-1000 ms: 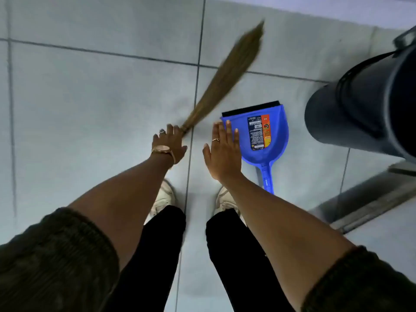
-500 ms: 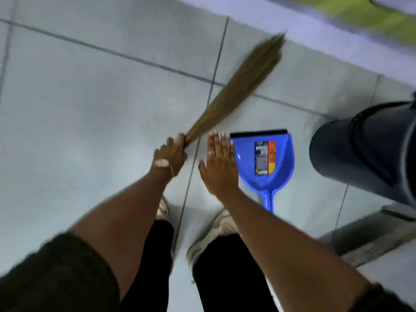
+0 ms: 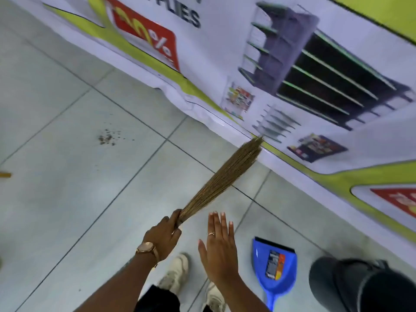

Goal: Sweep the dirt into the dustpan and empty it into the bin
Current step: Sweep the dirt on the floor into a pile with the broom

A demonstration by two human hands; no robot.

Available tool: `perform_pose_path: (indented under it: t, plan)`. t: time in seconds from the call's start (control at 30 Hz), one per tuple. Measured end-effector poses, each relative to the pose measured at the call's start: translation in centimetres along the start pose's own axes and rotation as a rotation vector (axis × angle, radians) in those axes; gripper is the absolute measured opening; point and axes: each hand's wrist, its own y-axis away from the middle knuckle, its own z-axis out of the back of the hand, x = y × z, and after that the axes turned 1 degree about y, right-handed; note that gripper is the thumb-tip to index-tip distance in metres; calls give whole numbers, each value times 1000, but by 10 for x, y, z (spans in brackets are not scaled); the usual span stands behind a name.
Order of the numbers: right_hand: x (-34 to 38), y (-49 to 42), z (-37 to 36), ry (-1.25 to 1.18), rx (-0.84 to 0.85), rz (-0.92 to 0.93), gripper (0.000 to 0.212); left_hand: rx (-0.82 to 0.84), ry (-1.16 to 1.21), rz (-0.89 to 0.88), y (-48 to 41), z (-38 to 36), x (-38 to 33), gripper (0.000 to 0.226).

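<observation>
My left hand (image 3: 163, 236), with a watch on the wrist, grips the base of a brown straw broom (image 3: 222, 179) whose bristles point up and right toward the wall. My right hand (image 3: 219, 246) is flat with fingers spread and holds nothing. A blue dustpan (image 3: 273, 266) lies flat on the tiled floor to the right of my right hand, handle toward me. A small patch of dark dirt (image 3: 107, 138) lies on the floor, far left of the broom tip. A dark grey bin (image 3: 351, 287) stands at the lower right, beside the dustpan.
A printed banner (image 3: 292, 75) with shelves and red discount signs covers the wall along the far side. My white shoes (image 3: 175, 275) stand on the light floor tiles. A small yellow-brown object (image 3: 5, 174) pokes in at the left edge.
The view has lifted from my feet toward the wall, bringing the dirt patch and banner into sight. The dustpan and bin now sit lower right. My hands keep their poses.
</observation>
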Motion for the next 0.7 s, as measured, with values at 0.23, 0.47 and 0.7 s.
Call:
perform_pose_path:
  t: [0.23, 0.47, 0.7]
  plan:
    - [120, -66, -4, 62, 74, 134, 90, -67, 115, 160, 6, 80, 130, 71]
    - [212, -179, -56, 109, 31, 111, 68, -107, 79, 360, -63, 77, 254, 70]
    - [222, -294, -175, 77, 97, -57, 73, -38, 25, 286, -217, 6, 342, 54]
